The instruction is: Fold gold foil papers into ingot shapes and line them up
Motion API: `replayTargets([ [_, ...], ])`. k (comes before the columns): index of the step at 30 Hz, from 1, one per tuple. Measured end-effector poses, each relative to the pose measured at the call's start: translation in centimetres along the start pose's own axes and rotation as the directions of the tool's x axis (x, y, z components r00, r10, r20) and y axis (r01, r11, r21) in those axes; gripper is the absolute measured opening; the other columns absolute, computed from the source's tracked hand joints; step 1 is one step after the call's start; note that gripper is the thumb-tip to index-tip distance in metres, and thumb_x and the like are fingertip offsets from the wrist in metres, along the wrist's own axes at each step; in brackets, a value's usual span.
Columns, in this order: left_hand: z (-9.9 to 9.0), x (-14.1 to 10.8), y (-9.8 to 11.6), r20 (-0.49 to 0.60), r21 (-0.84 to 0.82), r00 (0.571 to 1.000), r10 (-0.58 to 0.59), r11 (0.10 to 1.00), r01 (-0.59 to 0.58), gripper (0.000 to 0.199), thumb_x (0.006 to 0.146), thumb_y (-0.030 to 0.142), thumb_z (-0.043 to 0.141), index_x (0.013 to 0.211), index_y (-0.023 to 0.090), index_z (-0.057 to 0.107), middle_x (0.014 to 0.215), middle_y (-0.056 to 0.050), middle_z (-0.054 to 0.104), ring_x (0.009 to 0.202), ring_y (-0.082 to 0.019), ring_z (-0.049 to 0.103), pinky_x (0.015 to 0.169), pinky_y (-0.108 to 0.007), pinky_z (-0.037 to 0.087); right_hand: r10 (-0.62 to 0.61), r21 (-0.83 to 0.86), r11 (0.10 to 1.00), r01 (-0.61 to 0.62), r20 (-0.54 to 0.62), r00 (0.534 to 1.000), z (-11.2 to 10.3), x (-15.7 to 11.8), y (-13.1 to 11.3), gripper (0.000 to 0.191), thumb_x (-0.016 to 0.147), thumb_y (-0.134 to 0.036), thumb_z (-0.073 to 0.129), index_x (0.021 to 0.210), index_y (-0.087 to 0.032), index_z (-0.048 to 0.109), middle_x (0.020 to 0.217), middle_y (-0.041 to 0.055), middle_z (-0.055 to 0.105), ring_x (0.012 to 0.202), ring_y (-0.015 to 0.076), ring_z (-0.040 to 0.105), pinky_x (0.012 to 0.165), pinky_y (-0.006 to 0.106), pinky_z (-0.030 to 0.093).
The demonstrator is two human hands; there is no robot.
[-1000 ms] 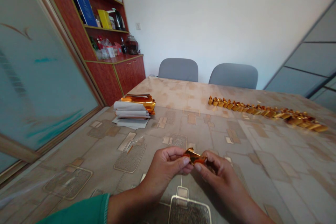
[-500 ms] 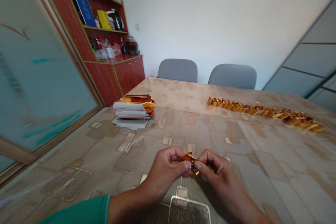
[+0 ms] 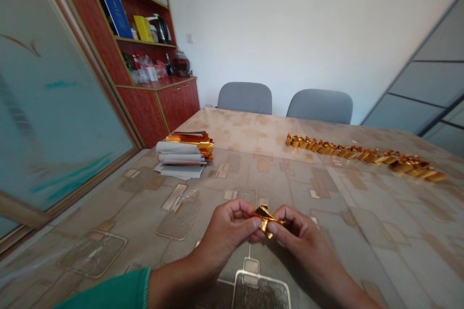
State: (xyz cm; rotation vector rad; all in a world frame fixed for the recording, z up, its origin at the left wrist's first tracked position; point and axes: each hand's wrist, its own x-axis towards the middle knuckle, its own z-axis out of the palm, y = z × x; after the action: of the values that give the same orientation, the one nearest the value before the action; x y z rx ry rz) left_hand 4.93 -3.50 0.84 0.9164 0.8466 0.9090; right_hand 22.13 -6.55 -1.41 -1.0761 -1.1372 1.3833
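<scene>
A small folded piece of gold foil paper is held between both hands above the table, near the front. My left hand pinches its left side with thumb and fingers. On the right side, my right hand grips it between thumb and fingertips. Folded flaps show between the thumbs. Farther off on the left lies a stack of grey and gold sheets, curled over at the ends. A long row of folded gold pieces stretches across the right side of the table.
The table has a patterned cover. Beyond its far edge stand two grey chairs. A red wooden cabinet with loaded shelves is at the back left, beside a glass door.
The foil piece has tilted slightly between my fingers, and more of its upper flap shows. Both hands have shifted only a little and keep their hold.
</scene>
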Motion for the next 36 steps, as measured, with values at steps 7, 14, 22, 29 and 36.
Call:
replayTargets([
  [7, -0.1, 0.1, -0.1, 0.013, 0.024, 1.000, 0.001, 1.000, -0.001, 0.045, 0.060, 0.043, 0.093, 0.073, 0.013, 0.061, 0.063, -0.002, 0.070, 0.057, -0.011, 0.063, 0.057, -0.020, 0.048, -0.039, -0.153, 0.988, 0.027, -0.079, 0.996, 0.5, -0.5, -0.3, 0.038, 0.084, -0.050, 0.075, 0.069, -0.020, 0.058, 0.063, -0.0013, 0.057, 0.059, 0.0130, 0.047, 0.054, 0.026, 0.032],
  [14, 0.5, 0.1, -0.5, 0.023, -0.122, 0.999, -0.037, 0.992, 0.040, 0.045, 0.068, 0.046, 0.088, 0.088, 0.014, 0.064, 0.072, -0.004, 0.072, 0.066, -0.013, 0.066, 0.067, -0.025, 0.052, -0.065, 0.087, 0.994, 0.072, -0.085, 0.994, 0.9, -0.4, 0.0, 0.028, 0.091, -0.043, 0.070, 0.078, -0.020, 0.061, 0.075, 0.0017, 0.065, 0.070, 0.0162, 0.057, 0.068, 0.031, 0.043],
  [22, 0.5, -0.4, 0.0, 0.051, 0.015, 0.998, -0.024, 1.000, 0.024, 0.041, 0.064, 0.046, 0.088, 0.067, 0.014, 0.063, 0.059, -0.003, 0.069, 0.056, -0.010, 0.058, 0.060, -0.021, 0.044, -0.086, 0.100, 0.991, 0.088, -0.021, 0.996, 1.6, -1.0, -0.3, 0.024, 0.093, -0.040, 0.066, 0.078, -0.023, 0.059, 0.074, 0.0009, 0.063, 0.072, 0.0174, 0.055, 0.070, 0.033, 0.042],
  [29, 0.3, -0.2, -0.2, 0.043, 0.059, 0.999, -0.016, 0.998, 0.014, 0.041, 0.071, 0.050, 0.083, 0.078, 0.014, 0.065, 0.060, -0.002, 0.067, 0.057, -0.012, 0.060, 0.061, -0.023, 0.046, -0.082, -0.004, 0.997, 0.082, -0.062, 0.995, 1.4, -0.7, 0.1, 0.029, 0.093, -0.045, 0.065, 0.078, -0.023, 0.056, 0.073, -0.0011, 0.054, 0.069, 0.0163, 0.050, 0.064, 0.030, 0.040],
  [36, 0.4, -0.2, -0.3, -0.015, 0.047, 0.992, 0.123, 0.991, -0.123, 0.036, 0.077, 0.047, 0.080, 0.081, 0.015, 0.063, 0.064, -0.002, 0.068, 0.061, -0.014, 0.062, 0.063, -0.025, 0.047, -0.080, 0.027, 0.996, 0.084, -0.124, 0.989, 1.9, -0.9, -0.2, 0.028, 0.092, -0.047, 0.066, 0.084, -0.023, 0.054, 0.072, -0.0013, 0.057, 0.062, 0.0141, 0.049, 0.057, 0.027, 0.036],
])
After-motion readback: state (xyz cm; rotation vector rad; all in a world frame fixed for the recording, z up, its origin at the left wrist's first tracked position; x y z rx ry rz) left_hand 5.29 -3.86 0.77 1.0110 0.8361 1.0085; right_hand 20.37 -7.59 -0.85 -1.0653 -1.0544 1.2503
